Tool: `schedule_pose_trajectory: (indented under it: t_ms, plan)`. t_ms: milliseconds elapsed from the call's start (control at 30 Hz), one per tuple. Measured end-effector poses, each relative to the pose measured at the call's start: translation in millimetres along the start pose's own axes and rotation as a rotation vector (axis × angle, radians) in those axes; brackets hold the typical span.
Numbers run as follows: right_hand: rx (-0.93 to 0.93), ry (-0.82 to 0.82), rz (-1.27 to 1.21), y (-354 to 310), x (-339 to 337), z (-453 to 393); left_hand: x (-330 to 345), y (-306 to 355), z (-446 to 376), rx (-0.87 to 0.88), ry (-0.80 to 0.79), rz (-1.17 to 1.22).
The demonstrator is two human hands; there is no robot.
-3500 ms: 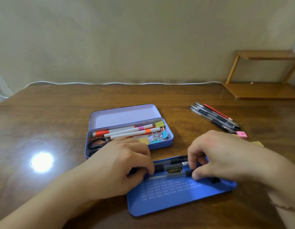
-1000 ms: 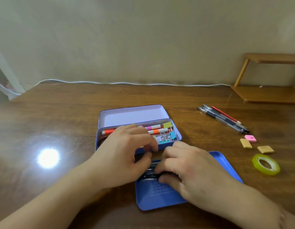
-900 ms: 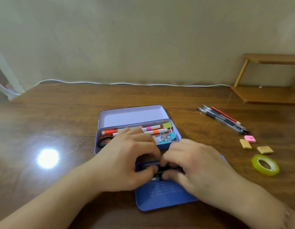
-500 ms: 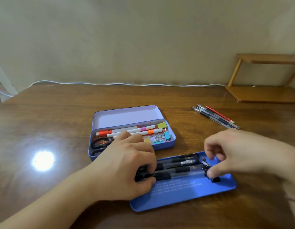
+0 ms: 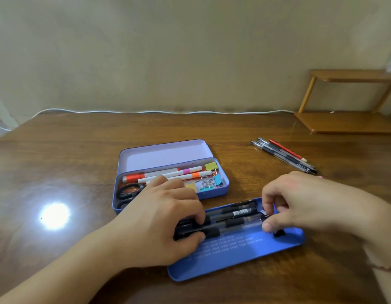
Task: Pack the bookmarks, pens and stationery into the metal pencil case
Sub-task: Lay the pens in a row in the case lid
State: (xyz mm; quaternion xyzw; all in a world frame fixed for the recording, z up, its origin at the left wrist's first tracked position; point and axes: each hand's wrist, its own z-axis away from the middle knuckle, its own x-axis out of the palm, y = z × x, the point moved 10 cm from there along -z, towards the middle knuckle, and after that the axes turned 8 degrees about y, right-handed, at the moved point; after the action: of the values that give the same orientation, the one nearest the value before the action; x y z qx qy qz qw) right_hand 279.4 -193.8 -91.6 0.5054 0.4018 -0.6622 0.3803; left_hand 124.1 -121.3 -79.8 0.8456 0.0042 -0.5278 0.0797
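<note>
A purple metal pencil case (image 5: pixel 224 189) stands with its lid up in the middle of the table, holding marker pens (image 5: pixel 168 173), scissors (image 5: pixel 128 190), binder clips (image 5: pixel 212 182) and sticky tabs. In front of it lies a blue tray (image 5: pixel 245 251) carrying several black pens (image 5: pixel 234 218) side by side. My left hand (image 5: pixel 166 218) pinches the left ends of those pens between thumb and fingers. My right hand (image 5: pixel 299 202) pinches their right ends at the tray's right side. A small black part (image 5: pixel 279 233) lies in the tray under my right thumb.
A loose bundle of pens with a red pencil (image 5: pixel 284 155) lies on the table to the right of the case. A wooden shelf (image 5: pixel 348 121) stands at the far right. A white cable (image 5: pixel 146 111) runs along the wall. A lamp glare (image 5: pixel 54 215) shines on the left.
My hands met at the tray's middle a second ago, then my right hand slid out to the pens' right ends. My left hand has stayed on their left ends.
</note>
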Motion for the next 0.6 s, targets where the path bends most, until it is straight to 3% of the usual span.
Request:
schedule_pose_trajectory:
  t_ms: [367, 600]
  plan:
    - [-0.076, 0.087, 0.057, -11, -6, -4, 2, -2, 0, -0.011, -0.009, -0.009]
    - [-0.048, 0.029, -0.029, -10, -6, -1, 1, -1, -1, -0.025, 0.0, -0.023]
